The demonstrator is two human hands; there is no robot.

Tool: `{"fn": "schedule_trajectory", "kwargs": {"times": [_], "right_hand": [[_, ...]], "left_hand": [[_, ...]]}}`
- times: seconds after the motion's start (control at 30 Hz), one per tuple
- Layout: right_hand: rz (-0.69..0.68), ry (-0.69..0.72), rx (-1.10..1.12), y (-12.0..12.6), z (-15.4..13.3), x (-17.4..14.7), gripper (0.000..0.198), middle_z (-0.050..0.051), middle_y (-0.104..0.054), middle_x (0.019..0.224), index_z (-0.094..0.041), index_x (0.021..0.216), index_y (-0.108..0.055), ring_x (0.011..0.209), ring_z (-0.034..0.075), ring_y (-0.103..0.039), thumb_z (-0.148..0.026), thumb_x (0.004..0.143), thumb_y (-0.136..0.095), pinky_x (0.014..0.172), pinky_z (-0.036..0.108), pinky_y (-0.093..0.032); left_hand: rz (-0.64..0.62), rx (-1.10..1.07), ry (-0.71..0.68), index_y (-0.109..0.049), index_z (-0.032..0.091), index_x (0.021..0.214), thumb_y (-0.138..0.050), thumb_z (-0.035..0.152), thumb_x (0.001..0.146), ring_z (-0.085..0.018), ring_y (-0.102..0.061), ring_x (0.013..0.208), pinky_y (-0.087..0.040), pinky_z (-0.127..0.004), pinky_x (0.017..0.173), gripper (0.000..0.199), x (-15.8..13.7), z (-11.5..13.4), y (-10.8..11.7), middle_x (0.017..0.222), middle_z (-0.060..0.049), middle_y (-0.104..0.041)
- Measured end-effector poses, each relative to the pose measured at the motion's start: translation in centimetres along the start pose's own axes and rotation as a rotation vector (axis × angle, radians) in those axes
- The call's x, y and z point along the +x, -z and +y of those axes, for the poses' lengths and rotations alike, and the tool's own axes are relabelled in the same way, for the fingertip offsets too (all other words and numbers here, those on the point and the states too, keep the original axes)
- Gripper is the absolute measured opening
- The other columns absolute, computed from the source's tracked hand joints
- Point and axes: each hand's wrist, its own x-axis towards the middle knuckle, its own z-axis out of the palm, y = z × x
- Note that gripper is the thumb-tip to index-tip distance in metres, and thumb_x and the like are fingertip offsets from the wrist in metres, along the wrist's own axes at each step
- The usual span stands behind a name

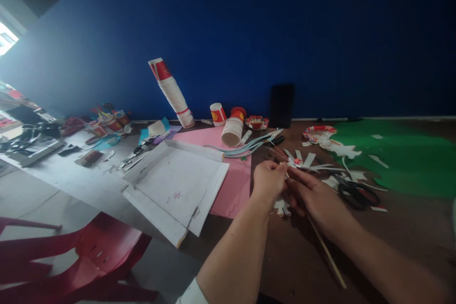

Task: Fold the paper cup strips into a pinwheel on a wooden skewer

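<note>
Both my hands meet over the brown table. My left hand [268, 180] is closed, its thumb and fingers pinched at the upper end of a thin wooden stick [327, 249]. My right hand [317, 194] is wrapped round the same stick just below, and its lower end slants down toward me. Thin orange strands [279, 150] show just beyond my fingertips. A cut paper cup [299, 160], its white strips splayed like petals, lies right behind my hands. Under them is a white paper scrap [281, 207]. The fingertips partly hide the stick's top.
Black scissors [358, 193] lie right of my hands, among paper scraps near a green sheet [402, 156]. A white box lid [178, 185] rests partly on pink paper [237, 185]. Behind stand a tall leaning cup stack [173, 95] and a black phone-like slab [282, 104]. A red chair [107, 247] is lower left.
</note>
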Motion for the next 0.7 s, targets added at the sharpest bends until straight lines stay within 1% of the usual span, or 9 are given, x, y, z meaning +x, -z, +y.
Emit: {"fn": "schedule_trajectory", "kwargs": {"times": [0.07,0.13,0.23,0.3,0.37,0.43,0.53,0.6,0.7], "right_hand": [[-0.007,-0.021,-0.062,0.3,-0.4,0.0,0.058,-0.005,-0.061,0.055,-0.023,0.137,-0.058,0.044,0.016,-0.055,-0.049,0.086,-0.057,0.045,0.028,-0.043],[-0.009,-0.006,-0.155,0.6,-0.7,0.1,0.057,-0.003,-0.066,0.059,-0.022,0.13,-0.062,0.051,0.019,-0.062,-0.052,0.082,-0.061,0.049,0.03,-0.048],[0.089,0.105,-0.383,1.2,-0.8,0.2,0.051,0.001,-0.073,0.07,-0.021,0.117,-0.065,0.058,0.021,-0.068,-0.055,0.078,-0.066,0.053,0.032,-0.051],[0.174,0.186,-0.527,1.6,-0.7,0.3,0.052,0.003,-0.075,0.076,-0.022,0.117,-0.064,0.06,0.022,-0.07,-0.056,0.077,-0.068,0.055,0.032,-0.051],[0.205,0.276,-0.639,1.8,-0.6,0.4,0.052,0.003,-0.077,0.08,-0.023,0.12,-0.064,0.065,0.023,-0.072,-0.055,0.079,-0.067,0.058,0.033,-0.052],[0.197,0.381,-0.706,1.9,-0.6,0.4,0.045,0.005,-0.079,0.088,-0.024,0.119,-0.068,0.074,0.025,-0.074,-0.051,0.083,-0.065,0.066,0.034,-0.054],[0.152,0.516,-0.745,2.0,-0.6,0.5,0.039,0.007,-0.079,0.106,-0.026,0.119,-0.073,0.094,0.027,-0.075,-0.048,0.091,-0.058,0.08,0.037,-0.056],[0.133,0.562,-0.759,2.2,-0.5,0.5,0.039,0.007,-0.078,0.113,-0.027,0.121,-0.073,0.101,0.027,-0.074,-0.047,0.094,-0.054,0.084,0.037,-0.056],[0.115,0.602,-0.783,2.3,-0.4,0.5,0.04,0.007,-0.077,0.116,-0.028,0.126,-0.072,0.102,0.026,-0.073,-0.046,0.096,-0.052,0.085,0.036,-0.056]], "left_hand": [[0.013,0.017,-0.004,-0.054,0.021,0.065,-0.064,0.034,0.086,-0.013,-0.047,0.046,-0.035,-0.026,0.051,0.027,0.0,0.0,0.1,0.051,0.003,-0.049],[0.05,0.041,-0.03,-0.053,0.021,0.062,-0.064,0.033,0.085,-0.013,-0.047,0.049,-0.034,-0.026,0.053,0.028,0.1,0.1,0.2,0.053,0.002,-0.05],[0.094,0.045,-0.048,-0.053,0.021,0.058,-0.065,0.028,0.082,-0.014,-0.048,0.054,-0.035,-0.026,0.056,0.028,0.3,0.1,0.3,0.054,0.002,-0.052],[0.094,0.03,-0.032,-0.053,0.021,0.057,-0.065,0.025,0.08,-0.014,-0.047,0.054,-0.035,-0.027,0.057,0.027,0.3,0.1,0.3,0.053,0.002,-0.05],[0.095,0.016,-0.025,-0.051,0.021,0.056,-0.065,0.024,0.08,-0.014,-0.045,0.053,-0.034,-0.027,0.056,0.028,0.3,0.2,0.4,0.052,0.003,-0.049],[0.099,-0.003,-0.026,-0.049,0.021,0.054,-0.066,0.024,0.079,-0.013,-0.043,0.051,-0.033,-0.026,0.055,0.03,0.2,0.3,0.4,0.05,0.004,-0.046],[0.103,-0.049,-0.022,-0.048,0.021,0.054,-0.065,0.022,0.079,-0.012,-0.041,0.05,-0.031,-0.025,0.053,0.03,0.0,0.3,0.5,0.05,0.004,-0.044],[0.097,-0.09,-0.004,-0.049,0.021,0.055,-0.065,0.02,0.079,-0.012,-0.041,0.049,-0.03,-0.025,0.052,0.029,0.0,0.4,0.4,0.05,0.004,-0.044],[0.071,-0.169,0.043,-0.049,0.021,0.056,-0.064,0.022,0.081,-0.011,-0.037,0.044,-0.028,-0.025,0.048,0.029,-0.1,0.4,0.3,0.047,0.005,-0.04]]}}
